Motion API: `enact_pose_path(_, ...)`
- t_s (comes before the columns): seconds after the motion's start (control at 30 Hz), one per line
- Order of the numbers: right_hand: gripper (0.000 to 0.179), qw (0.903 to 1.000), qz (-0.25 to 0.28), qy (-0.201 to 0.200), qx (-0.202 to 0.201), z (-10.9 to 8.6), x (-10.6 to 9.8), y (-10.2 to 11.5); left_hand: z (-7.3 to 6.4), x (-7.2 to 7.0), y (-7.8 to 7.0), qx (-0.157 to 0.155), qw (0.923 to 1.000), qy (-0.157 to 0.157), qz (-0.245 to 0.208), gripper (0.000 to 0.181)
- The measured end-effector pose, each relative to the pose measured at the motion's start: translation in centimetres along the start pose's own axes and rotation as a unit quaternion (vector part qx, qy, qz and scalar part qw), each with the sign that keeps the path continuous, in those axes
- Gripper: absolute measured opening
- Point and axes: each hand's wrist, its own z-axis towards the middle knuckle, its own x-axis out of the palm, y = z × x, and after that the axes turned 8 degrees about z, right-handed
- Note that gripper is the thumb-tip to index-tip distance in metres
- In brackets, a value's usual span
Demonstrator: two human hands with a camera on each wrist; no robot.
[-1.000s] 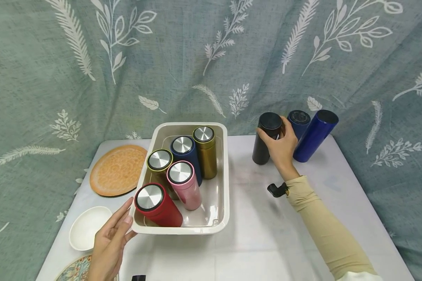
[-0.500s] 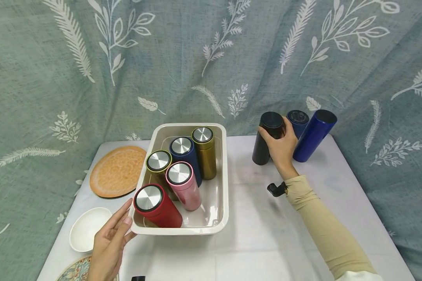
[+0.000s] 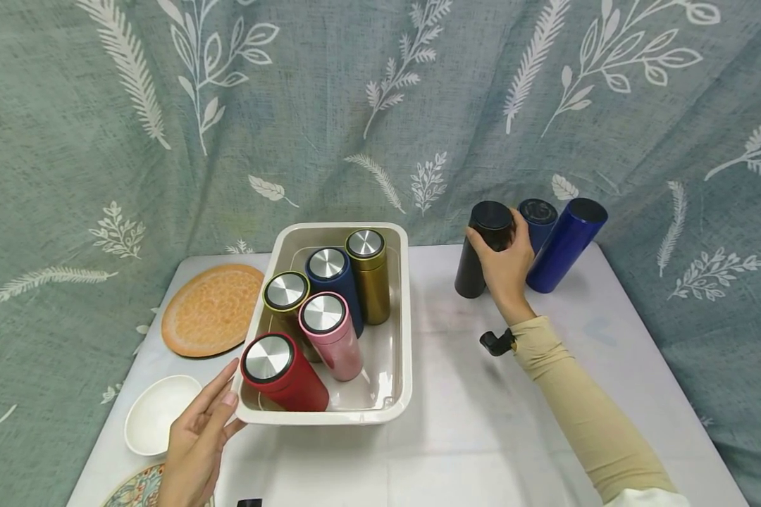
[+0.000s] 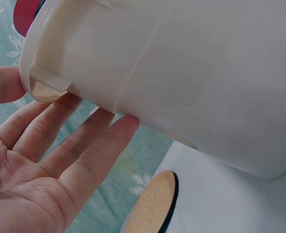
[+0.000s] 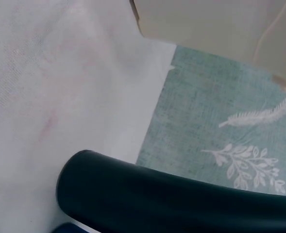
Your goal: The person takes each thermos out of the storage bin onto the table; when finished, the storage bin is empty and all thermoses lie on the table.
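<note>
An off-white plastic bin point(image 3: 407, 338) holds several metal-topped flasks: a red flask point(image 3: 304, 387), a pink flask point(image 3: 342, 352), a navy flask point(image 3: 353, 296) and two gold ones, including the taller gold flask point(image 3: 375, 289). My left hand point(image 3: 196, 436) grips the bin's near left corner; in the left wrist view its fingertips lie along the outer wall. At the back right, my right hand point(image 3: 506, 264) holds a black flask point(image 3: 472, 271) near its top, thumb on the left side, fingers on the right. The right wrist view shows the black flask point(image 5: 172, 199) but not the hand.
Right of the black flask are a dark blue flask point(image 3: 541, 222) and a leaning bright blue flask point(image 3: 561, 250). On the left lie a round orange-tan board point(image 3: 212, 310), a white bowl point(image 3: 158, 415) and a patterned plate point(image 3: 133, 493). A green curtain point(image 3: 330, 105) hangs behind the table.
The top of the black flask has leaned very slightly to the right with my right hand on it. My left hand and the bin stay where they were.
</note>
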Motion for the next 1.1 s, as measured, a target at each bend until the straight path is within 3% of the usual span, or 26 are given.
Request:
enact_pose_path(0.23,0.083,0.9999,-0.013,0.001,0.007,0.0,0.1,0.5,0.0,0.0,0.0,0.005,1.0,0.001,-0.004,0.046)
enact_pose_path(0.87,0.078,0.9991,-0.005,-0.018,-0.038,0.3,0.2,2.6,0.1,-0.2,0.2,0.007,0.9999,0.009,-0.005,0.047)
enact_pose_path(1.1,0.074,0.9982,0.009,0.011,-0.058,-0.1,0.4,4.9,0.1,-0.2,0.1,0.006,0.9999,0.008,-0.002,0.047)
